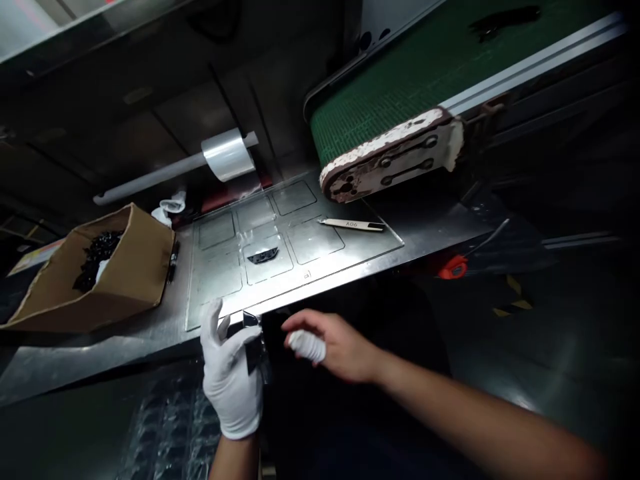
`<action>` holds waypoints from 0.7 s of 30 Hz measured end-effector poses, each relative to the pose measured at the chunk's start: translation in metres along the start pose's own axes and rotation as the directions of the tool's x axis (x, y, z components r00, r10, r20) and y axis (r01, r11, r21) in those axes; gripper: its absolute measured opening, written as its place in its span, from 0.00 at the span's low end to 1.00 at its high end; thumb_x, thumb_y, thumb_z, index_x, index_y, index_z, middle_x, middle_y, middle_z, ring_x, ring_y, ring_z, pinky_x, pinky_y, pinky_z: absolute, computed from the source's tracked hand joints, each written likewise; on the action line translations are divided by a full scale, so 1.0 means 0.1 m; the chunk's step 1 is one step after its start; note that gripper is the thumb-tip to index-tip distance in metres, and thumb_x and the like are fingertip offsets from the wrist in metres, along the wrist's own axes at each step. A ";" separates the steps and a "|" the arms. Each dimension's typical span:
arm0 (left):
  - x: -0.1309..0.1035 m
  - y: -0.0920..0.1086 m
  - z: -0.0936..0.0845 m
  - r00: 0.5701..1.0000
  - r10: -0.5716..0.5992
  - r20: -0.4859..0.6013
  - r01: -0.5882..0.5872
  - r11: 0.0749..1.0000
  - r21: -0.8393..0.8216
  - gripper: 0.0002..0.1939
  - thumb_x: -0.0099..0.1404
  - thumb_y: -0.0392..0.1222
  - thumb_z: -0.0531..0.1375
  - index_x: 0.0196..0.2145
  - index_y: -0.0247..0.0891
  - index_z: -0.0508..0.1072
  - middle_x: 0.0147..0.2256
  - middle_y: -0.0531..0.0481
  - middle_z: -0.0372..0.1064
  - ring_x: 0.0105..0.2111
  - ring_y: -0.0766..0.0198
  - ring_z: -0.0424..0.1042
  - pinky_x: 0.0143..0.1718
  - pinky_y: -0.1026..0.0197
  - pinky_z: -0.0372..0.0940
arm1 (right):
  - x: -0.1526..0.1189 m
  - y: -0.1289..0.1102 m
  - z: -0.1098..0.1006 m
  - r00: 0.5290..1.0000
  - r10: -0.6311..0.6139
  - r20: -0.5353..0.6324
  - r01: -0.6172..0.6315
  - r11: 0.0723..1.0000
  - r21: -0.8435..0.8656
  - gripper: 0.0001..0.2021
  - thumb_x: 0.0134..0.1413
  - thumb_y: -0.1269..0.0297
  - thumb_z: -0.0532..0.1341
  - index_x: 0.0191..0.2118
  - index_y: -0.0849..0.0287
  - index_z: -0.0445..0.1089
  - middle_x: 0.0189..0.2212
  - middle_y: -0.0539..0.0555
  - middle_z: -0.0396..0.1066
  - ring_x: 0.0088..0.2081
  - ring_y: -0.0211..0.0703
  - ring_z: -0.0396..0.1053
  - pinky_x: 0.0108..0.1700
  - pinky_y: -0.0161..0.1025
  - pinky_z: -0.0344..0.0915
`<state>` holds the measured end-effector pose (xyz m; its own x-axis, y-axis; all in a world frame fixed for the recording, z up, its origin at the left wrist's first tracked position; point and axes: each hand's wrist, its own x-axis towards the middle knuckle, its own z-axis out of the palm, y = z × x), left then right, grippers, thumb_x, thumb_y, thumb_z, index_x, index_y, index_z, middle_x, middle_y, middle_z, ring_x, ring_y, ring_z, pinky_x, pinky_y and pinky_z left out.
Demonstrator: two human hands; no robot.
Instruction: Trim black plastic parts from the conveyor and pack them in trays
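White-gloved left hand: pinching dark flat glossy piece at near edge of silver metal surface. Right hand: fingers loosely curled, empty, just beside that piece.

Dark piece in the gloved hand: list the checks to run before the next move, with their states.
1. Left hand gripping the dark piece: ok.
2. Right hand fully gloved: not ok, mostly bare with a white covering.
3. Black part within a marked outline on the metal plate: ok.
4. Pale tool set down: ok, on the plate.
5. Held piece free of flaws: cannot tell.
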<state>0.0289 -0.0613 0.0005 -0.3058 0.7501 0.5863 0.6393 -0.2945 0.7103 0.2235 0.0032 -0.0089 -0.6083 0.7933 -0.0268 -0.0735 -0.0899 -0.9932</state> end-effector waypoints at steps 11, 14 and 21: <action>-0.80 -0.14 -0.51 0.603 -0.781 0.162 0.787 0.550 -0.278 0.23 0.68 0.53 0.63 0.57 0.43 0.74 0.48 0.46 0.77 0.42 0.59 0.76 0.43 0.59 0.72 | 0.08 0.35 0.69 0.920 0.303 0.249 -0.337 0.935 0.110 0.18 0.52 0.50 0.73 0.37 0.61 0.73 0.29 0.50 0.72 0.29 0.36 0.66 0.31 0.33 0.64; -0.98 -0.28 -0.62 0.506 -0.837 0.210 0.861 0.473 -0.189 0.16 0.60 0.53 0.69 0.35 0.37 0.80 0.33 0.50 0.76 0.32 0.63 0.72 0.33 0.63 0.67 | 0.13 0.53 0.79 0.905 0.257 0.339 -0.206 0.962 -0.179 0.12 0.60 0.54 0.67 0.38 0.58 0.75 0.33 0.51 0.75 0.34 0.39 0.69 0.37 0.35 0.64; -1.51 -1.30 -1.91 0.194 -0.906 -0.376 0.949 0.270 -0.161 0.16 0.67 0.52 0.64 0.37 0.34 0.75 0.31 0.52 0.71 0.29 0.66 0.70 0.32 0.62 0.67 | 0.15 1.46 0.39 0.842 0.428 0.328 -0.212 0.822 -0.529 0.16 0.60 0.54 0.59 0.49 0.53 0.75 0.42 0.53 0.78 0.42 0.47 0.76 0.45 0.38 0.70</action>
<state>-0.1423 -0.2490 -0.1058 -0.9039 0.1899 -0.3833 -0.2312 0.5370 0.8113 0.1729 -0.0216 -0.1496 -0.8027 0.4323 -0.4109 0.4865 0.0761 -0.8704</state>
